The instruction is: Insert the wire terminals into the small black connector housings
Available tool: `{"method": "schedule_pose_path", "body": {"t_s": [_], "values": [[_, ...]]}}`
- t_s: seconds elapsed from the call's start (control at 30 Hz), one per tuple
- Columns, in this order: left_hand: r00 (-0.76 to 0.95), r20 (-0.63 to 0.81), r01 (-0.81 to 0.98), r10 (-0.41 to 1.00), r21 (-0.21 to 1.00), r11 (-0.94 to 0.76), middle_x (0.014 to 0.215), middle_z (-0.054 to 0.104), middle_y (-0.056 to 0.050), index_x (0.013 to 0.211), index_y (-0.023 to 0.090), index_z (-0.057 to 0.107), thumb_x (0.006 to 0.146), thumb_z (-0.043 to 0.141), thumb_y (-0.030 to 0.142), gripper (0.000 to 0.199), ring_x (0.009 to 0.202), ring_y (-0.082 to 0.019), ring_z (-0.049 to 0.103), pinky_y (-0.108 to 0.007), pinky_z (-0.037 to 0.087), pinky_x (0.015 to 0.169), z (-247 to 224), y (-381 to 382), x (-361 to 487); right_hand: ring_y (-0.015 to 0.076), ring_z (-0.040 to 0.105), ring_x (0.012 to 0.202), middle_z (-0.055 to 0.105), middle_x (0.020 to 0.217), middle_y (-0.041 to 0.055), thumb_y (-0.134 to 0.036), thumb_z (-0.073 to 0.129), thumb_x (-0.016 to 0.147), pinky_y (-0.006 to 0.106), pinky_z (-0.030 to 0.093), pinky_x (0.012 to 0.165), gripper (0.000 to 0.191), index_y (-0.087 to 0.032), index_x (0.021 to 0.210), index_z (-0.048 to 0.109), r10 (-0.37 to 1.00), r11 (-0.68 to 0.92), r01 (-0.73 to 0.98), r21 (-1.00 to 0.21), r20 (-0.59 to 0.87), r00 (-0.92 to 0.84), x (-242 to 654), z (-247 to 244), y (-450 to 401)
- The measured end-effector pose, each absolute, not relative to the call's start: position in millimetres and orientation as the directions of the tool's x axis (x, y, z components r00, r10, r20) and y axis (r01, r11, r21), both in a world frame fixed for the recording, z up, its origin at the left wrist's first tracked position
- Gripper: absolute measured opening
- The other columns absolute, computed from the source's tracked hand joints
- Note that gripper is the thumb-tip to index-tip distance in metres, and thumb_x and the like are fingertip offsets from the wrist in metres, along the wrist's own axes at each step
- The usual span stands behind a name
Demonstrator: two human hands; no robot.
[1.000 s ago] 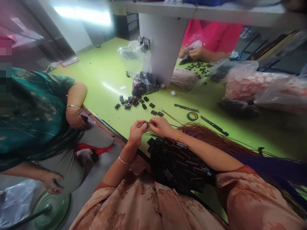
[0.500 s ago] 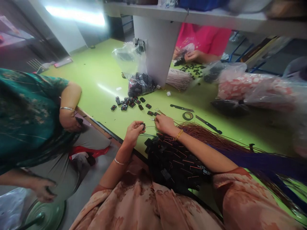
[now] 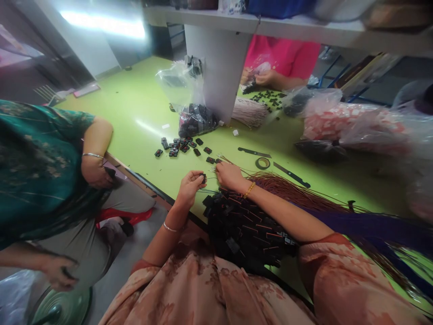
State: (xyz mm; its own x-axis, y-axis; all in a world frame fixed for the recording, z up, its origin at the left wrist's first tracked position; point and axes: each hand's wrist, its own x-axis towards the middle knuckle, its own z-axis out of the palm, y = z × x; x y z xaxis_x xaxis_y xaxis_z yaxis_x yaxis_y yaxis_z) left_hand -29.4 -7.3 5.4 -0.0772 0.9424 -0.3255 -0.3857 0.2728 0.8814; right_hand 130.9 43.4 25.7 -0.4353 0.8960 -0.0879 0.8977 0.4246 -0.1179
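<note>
My left hand [image 3: 190, 186] is closed, its thumb and fingers pinching a small black connector housing [image 3: 203, 178]. Thin dark wires lead from that housing toward the right. Close beside it, my right hand [image 3: 230, 176] is bent down with its fingers together on a wire; the fingertips are partly hidden. Metal-tipped wire ends [image 3: 213, 169] show just left of these fingers. Beneath my forearms lies a large heap of black connectors with wires [image 3: 237, 225]. Loose black connector housings [image 3: 176, 146] are scattered on the green table beyond my hands.
Two dark blades [image 3: 291, 175] and a tape roll [image 3: 262, 163] lie right of my hands, near long brown wires [image 3: 291, 192] and a purple bundle [image 3: 358, 228]. A plastic bag [image 3: 198, 119] leans by the white post [image 3: 219, 76]. Co-workers sit at left and across.
The view has shifted slightly. Both hands stay almost in place; my right hand's fingers have moved a little at the wire ends, and the left still pinches the connector housing.
</note>
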Motion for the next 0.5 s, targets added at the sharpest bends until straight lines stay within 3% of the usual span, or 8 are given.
{"method": "schedule_pose_path", "body": {"t_s": [0.13,0.23,0.37,0.5], "values": [[-0.077,-0.328,-0.402,0.941,0.874,0.272,0.075,0.063,-0.002,0.088,0.014,0.060,0.062,0.077,0.024,0.032,0.069,-0.010,0.061,-0.023,0.051,0.064,4,-8,-29,0.0256,0.060,0.086,0.063,0.100,0.0187,-0.019,0.047,0.086,0.032,0.040,0.068,0.019,-0.011,0.099,0.058,0.876,0.467,0.872,-0.147,-0.055,-0.479,131,24,45],[-0.082,-0.341,-0.435,0.936,0.857,0.274,0.078,0.063,-0.002,0.089,0.014,0.059,0.066,0.073,0.020,0.027,0.070,-0.011,0.062,-0.023,0.051,0.066,4,-7,-27,0.0195,0.056,0.074,0.064,0.087,0.0121,-0.019,0.045,0.087,0.029,0.037,0.065,0.015,-0.013,0.095,0.056,0.874,0.471,0.823,-0.319,0.039,-0.485,134,22,46],[-0.067,-0.357,-0.483,0.932,0.829,0.282,0.083,0.063,-0.003,0.090,0.014,0.058,0.072,0.068,0.015,0.021,0.073,-0.010,0.062,-0.025,0.052,0.070,3,-4,-21,0.0130,0.048,0.063,0.057,0.070,0.0014,-0.019,0.046,0.082,0.024,0.033,0.061,0.008,-0.017,0.081,0.053,0.833,0.521,0.628,-0.578,0.185,-0.521,138,21,44],[-0.035,-0.375,-0.533,0.926,0.791,0.300,0.083,0.063,-0.004,0.090,0.014,0.058,0.075,0.063,0.012,0.017,0.076,-0.011,0.062,-0.026,0.051,0.075,2,-1,-17,0.0111,0.045,0.061,0.054,0.067,-0.0006,-0.022,0.049,0.080,0.022,0.032,0.058,0.009,-0.017,0.074,0.052,0.810,0.536,0.497,-0.683,0.249,-0.531,141,21,40]]}}
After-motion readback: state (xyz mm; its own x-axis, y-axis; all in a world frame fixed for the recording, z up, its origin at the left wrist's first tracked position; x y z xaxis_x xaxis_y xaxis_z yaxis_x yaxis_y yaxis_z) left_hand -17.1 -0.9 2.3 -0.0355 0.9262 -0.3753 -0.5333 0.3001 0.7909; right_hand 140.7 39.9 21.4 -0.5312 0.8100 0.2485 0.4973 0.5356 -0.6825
